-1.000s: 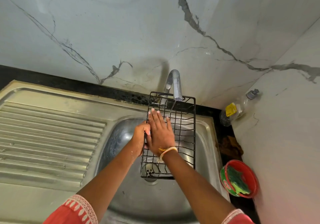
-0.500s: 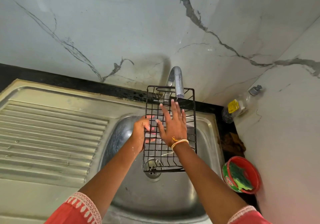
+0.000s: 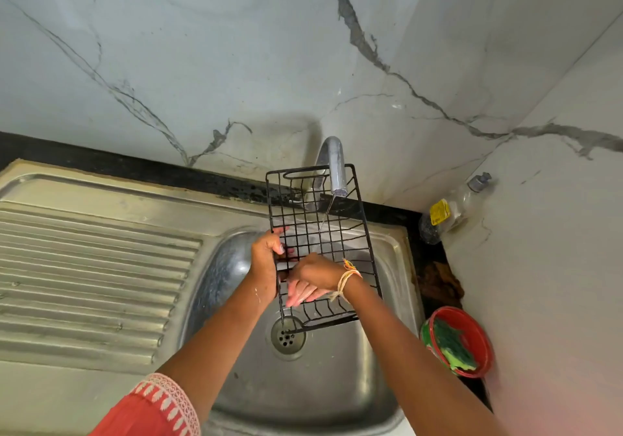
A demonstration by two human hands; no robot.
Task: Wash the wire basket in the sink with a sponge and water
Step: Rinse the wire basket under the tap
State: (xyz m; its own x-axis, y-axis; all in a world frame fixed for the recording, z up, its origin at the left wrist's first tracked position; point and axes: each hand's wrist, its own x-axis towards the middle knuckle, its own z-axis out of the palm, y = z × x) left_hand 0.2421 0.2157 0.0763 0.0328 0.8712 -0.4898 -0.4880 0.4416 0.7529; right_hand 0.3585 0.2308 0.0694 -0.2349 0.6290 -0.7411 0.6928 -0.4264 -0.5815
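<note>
A black wire basket (image 3: 340, 220) is held tilted over the steel sink bowl (image 3: 337, 385), its far end under the tap (image 3: 335, 166). A thin stream of water falls from the tap onto the wires. My left hand (image 3: 266, 253) grips the basket's left edge, fingers curled round the wires. My right hand (image 3: 312, 280) lies against the basket's lower part with straight fingers pointing down and left, rubbing the wires. No sponge is in either hand. A green sponge (image 3: 453, 348) lies in a red tub (image 3: 478, 327) to the right of the sink.
The ribbed steel drainboard (image 3: 91, 274) stretches to the left. The drain (image 3: 286, 336) sits in the bowl under the basket's near end. A clear bottle with a yellow label (image 3: 445, 213) and a brown cloth (image 3: 438, 280) lie in the right corner by the marble wall.
My right hand has slid from the basket's upper middle near the tap down to its lower part, fingers now turned down and left. The left hand keeps its grip on the left edge.
</note>
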